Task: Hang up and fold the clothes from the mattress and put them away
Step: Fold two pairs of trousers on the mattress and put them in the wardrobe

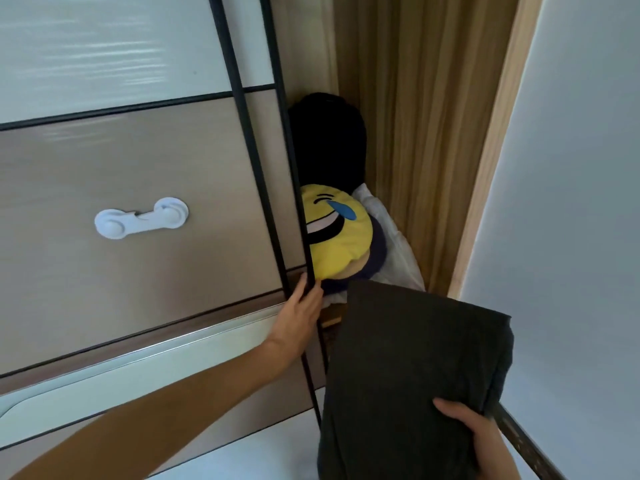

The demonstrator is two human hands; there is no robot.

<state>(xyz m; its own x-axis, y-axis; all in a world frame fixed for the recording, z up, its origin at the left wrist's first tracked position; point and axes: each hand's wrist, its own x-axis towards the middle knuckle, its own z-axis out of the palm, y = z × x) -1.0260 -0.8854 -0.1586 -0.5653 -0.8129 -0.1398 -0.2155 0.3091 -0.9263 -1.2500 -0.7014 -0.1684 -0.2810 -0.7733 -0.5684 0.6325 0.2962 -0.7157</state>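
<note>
Left of the left hand [298,313], the sliding door [121,188] is filling most of the view. That hand is gripping the door's black edge, with the thumb on the front and the fingers tucked behind. Beyond the fingers, the wardrobe's wooden inner wall [433,133] is showing through the gap. Just right of that hand, the folded garment [408,358], dark grey, is being held up in front of the opening. The right hand [471,441] is clasping its near corner, thumb lying on top. Above the left hand, a black bundle [329,143] is sitting deep inside, and a yellow laughing cushion [336,237] is resting against the door edge just over the fingertips. A white latch [142,220] is sticking to the door well to the left of the hand. This piece is looking fully folded, so what is remaining is placing it inside. No mattress is appearing, so how many clothes are waiting cannot be told.
</note>
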